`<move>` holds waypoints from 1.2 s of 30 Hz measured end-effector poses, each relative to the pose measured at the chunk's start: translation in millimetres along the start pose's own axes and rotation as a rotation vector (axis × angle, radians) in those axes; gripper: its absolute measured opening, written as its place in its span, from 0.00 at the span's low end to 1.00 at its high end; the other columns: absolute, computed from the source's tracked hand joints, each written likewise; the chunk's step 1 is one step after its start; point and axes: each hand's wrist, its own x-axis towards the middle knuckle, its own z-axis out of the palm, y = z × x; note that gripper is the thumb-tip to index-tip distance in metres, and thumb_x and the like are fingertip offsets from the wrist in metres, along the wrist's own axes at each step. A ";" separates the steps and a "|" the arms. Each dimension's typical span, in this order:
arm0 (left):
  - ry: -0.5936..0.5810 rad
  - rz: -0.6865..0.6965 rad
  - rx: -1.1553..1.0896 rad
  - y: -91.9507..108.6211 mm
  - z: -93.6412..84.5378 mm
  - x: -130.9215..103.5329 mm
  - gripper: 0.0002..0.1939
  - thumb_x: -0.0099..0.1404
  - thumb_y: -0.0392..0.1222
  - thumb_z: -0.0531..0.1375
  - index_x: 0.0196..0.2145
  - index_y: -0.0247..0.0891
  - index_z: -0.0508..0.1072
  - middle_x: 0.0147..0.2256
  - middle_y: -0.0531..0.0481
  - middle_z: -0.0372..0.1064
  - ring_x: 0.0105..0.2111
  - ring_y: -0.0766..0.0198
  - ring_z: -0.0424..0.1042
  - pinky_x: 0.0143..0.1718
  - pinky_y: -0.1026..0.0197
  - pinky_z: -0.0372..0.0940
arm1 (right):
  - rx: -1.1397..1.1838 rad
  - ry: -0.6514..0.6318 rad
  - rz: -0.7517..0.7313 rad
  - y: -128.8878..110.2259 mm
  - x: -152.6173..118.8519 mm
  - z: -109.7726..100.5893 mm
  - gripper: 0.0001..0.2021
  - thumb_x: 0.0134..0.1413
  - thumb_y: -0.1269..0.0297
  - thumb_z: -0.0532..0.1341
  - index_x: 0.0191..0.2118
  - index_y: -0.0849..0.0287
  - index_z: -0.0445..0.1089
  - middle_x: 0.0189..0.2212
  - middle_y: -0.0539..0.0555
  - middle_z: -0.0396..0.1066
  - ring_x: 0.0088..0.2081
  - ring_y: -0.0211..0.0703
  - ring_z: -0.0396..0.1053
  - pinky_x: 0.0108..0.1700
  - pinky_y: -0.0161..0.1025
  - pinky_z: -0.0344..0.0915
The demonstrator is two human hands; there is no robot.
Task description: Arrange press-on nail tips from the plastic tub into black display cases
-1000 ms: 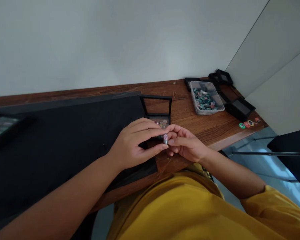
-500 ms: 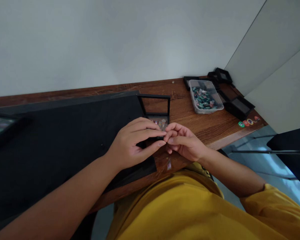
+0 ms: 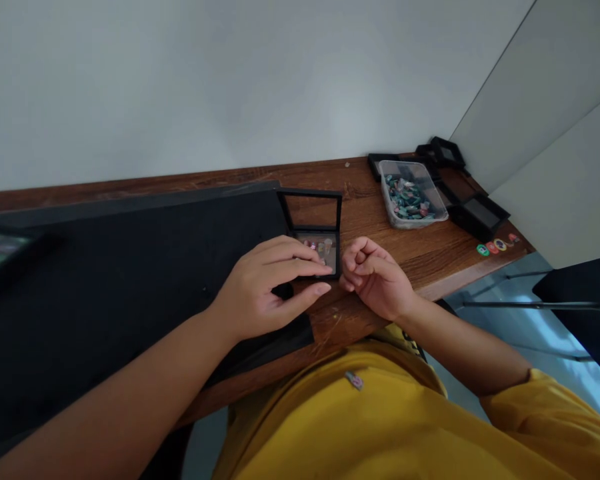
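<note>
My left hand [image 3: 275, 283] rests over the front of a small black box [image 3: 333, 267], fingers stretched out and thumb apart; nothing shows between them. The box's windowed lid [image 3: 341, 212] stands raised. Several small decorated pieces [image 3: 321, 246], which look like false nails, lie inside, partly hidden by my left fingers. Just right of the box, my right hand [image 3: 377, 277] is closed with its fingers curled in, and I see nothing in it. A small grey-and-pink piece [image 3: 355, 381], of the false-nail kind, is on the front of my yellow shirt.
A clear plastic tub [image 3: 443, 217] of teal and pink pieces stands to the right. Several black boxes [image 3: 480, 217] are around it. Round stickers [image 3: 491, 247] mark the table's right end. A black mat [image 3: 130, 287] spreads leftward, with another box [image 3: 10, 257] on it.
My right hand has drawn away to the right from my left fingertips, its fingers curling in. The small grey-and-pink piece now shows on my shirt. My left hand has barely moved.
</note>
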 end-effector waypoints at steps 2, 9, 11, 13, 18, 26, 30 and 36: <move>-0.044 -0.004 -0.049 6.5 1.4 -1.3 0.06 0.73 0.40 0.64 0.46 0.43 0.79 0.40 0.49 0.80 0.39 0.61 0.79 0.45 0.55 0.74 | -0.019 -0.003 0.003 0.5 -0.5 0.4 0.10 0.40 0.73 0.64 0.33 0.55 0.68 0.25 0.42 0.67 0.23 0.31 0.56 0.27 0.32 0.61; -0.367 0.218 -0.117 51.7 14.3 -6.1 0.10 0.68 0.39 0.63 0.47 0.40 0.77 0.34 0.50 0.79 0.35 0.57 0.74 0.38 0.52 0.64 | 0.027 0.134 -0.038 -0.6 0.5 2.4 0.12 0.40 0.74 0.64 0.35 0.55 0.68 0.29 0.43 0.64 0.24 0.31 0.55 0.29 0.33 0.61; -0.563 0.256 -0.120 61.2 16.4 -6.2 0.16 0.63 0.38 0.65 0.49 0.40 0.77 0.38 0.50 0.81 0.36 0.57 0.73 0.39 0.51 0.63 | 0.040 0.140 -0.027 -1.4 1.5 2.3 0.12 0.41 0.74 0.63 0.35 0.55 0.67 0.29 0.44 0.63 0.24 0.31 0.55 0.29 0.33 0.61; -0.669 0.271 -0.140 66.2 17.6 -6.3 0.21 0.58 0.38 0.67 0.51 0.39 0.77 0.41 0.50 0.81 0.38 0.56 0.73 0.42 0.50 0.63 | 0.032 0.129 -0.022 -1.5 2.1 1.8 0.12 0.42 0.74 0.63 0.35 0.55 0.67 0.29 0.44 0.63 0.24 0.31 0.55 0.30 0.33 0.61; -0.770 0.253 -0.161 67.6 20.3 -10.6 0.13 0.57 0.37 0.67 0.42 0.41 0.78 0.36 0.52 0.80 0.39 0.55 0.73 0.44 0.48 0.61 | 0.015 0.100 -0.011 -0.4 1.5 0.8 0.11 0.42 0.73 0.64 0.34 0.55 0.67 0.27 0.43 0.62 0.23 0.31 0.53 0.29 0.34 0.60; -0.746 0.259 -0.187 67.3 25.8 -18.2 0.15 0.60 0.38 0.69 0.46 0.40 0.79 0.31 0.55 0.79 0.36 0.57 0.72 0.40 0.50 0.60 | -0.007 0.084 -0.001 0.0 0.6 1.4 0.10 0.42 0.73 0.64 0.34 0.55 0.68 0.27 0.44 0.64 0.23 0.30 0.52 0.29 0.35 0.59; -0.735 0.253 -0.174 65.5 27.2 -20.7 0.12 0.62 0.37 0.69 0.45 0.40 0.79 0.32 0.54 0.80 0.36 0.58 0.72 0.41 0.50 0.61 | 0.015 0.084 0.003 0.4 0.7 2.2 0.11 0.40 0.73 0.66 0.33 0.56 0.69 0.26 0.43 0.65 0.22 0.30 0.54 0.29 0.34 0.58; -0.493 0.073 -0.420 59.4 16.6 -12.6 0.07 0.74 0.34 0.62 0.43 0.43 0.80 0.37 0.55 0.84 0.37 0.61 0.77 0.41 0.53 0.65 | 0.002 0.091 -0.007 -0.3 0.7 2.6 0.10 0.41 0.73 0.65 0.33 0.56 0.68 0.27 0.43 0.64 0.23 0.30 0.54 0.29 0.34 0.58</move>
